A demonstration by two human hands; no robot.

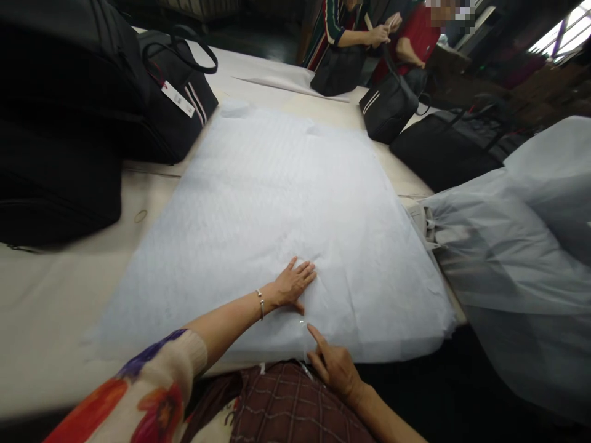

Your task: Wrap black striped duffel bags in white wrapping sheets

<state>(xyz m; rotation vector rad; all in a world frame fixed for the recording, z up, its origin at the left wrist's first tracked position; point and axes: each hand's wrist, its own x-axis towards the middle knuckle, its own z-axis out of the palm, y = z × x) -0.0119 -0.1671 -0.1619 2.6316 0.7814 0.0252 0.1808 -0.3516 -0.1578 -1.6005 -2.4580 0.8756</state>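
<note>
A large thin white sheet (286, 197), tissue-like and slightly wrinkled, is spread over the table in front of me. My left hand (293, 284) lies flat on it near its front part, fingers spread, with nothing in its grasp. Close to the front edge is my right hand (336, 366), its index finger stretched out over the sheet and its thumb apart. The other fingers of that hand are curled and partly hidden. Between the two hands a small shiny spot (301, 322) shows on the sheet; I cannot make out what it is.
Black bags (157, 98) stand at the left, one with a white tag (178, 99). Another black bag (388, 111) stands at the back right. Translucent plastic (517, 246) hangs at the right. A thin ring (140, 216) lies on the table. Two people work at the far end.
</note>
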